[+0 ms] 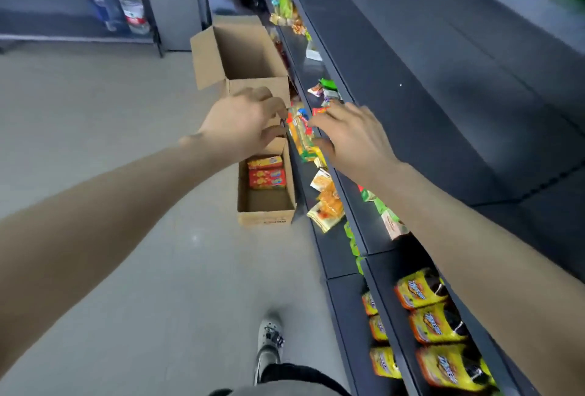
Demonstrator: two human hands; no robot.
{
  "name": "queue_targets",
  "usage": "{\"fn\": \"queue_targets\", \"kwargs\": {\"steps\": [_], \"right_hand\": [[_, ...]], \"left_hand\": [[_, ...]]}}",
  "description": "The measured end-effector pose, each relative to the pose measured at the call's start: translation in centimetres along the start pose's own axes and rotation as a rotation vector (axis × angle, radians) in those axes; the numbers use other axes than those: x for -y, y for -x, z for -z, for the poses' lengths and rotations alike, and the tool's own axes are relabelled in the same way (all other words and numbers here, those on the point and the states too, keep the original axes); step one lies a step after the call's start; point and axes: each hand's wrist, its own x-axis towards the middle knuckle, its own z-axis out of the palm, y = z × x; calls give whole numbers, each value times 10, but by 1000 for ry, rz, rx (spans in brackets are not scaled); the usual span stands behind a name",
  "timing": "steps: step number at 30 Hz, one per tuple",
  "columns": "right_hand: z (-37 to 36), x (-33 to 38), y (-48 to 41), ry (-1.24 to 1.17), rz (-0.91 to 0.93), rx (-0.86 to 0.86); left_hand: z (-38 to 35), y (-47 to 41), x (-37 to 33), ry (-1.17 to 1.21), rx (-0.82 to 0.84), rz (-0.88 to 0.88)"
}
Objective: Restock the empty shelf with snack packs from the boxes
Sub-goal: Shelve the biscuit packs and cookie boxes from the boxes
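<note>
Both hands meet on the packs [300,134] at the shelf [411,95] lip, just above the box [262,216].

The left hand [243,123] curls its fingers round the packs' end; the right hand [351,136] lays spread fingers on them. Open floor [95,110] lies left of the box and the shelf edge runs just to its right. Red packs [267,174] sit inside the box. The box's print and the yellow bags' [437,323] brand are too blurred to read.

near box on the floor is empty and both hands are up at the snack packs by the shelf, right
Not quite. The head view shows the near box is not empty: a couple of red and yellow packs lie at its far end. The rest holds: the left hand and right hand are both up at the snack packs by the shelf.
</note>
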Motion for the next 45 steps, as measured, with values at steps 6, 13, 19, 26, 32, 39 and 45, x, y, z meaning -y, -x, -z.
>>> {"fn": "queue_targets", "kwargs": {"steps": [6, 13, 19, 26, 32, 39, 45], "right_hand": [[-90, -39, -77, -80, -6, 105], [-204, -74, -143, -126, -56, 232], [-301, -104, -208, -150, -194, 342], [-425, -133, -249, -201, -342, 486], [-576, -150, -217, -258, -466, 589], [-766, -149, -137, -253, -415, 748], [-915, -143, -89, -268, -395, 860]], "left_hand": [[-62, -63, 60, 24, 101, 108], [-149, -133, 152, 57, 190, 158], [-223, -207, 243, 75, 309, 122], [-329, -257, 324, 116, 478, 186], [-476, -239, 360, 192, 628, 282], [-664, -192, 379, 262, 760, 400], [-812, -149, 394, 299, 839, 484]]}}
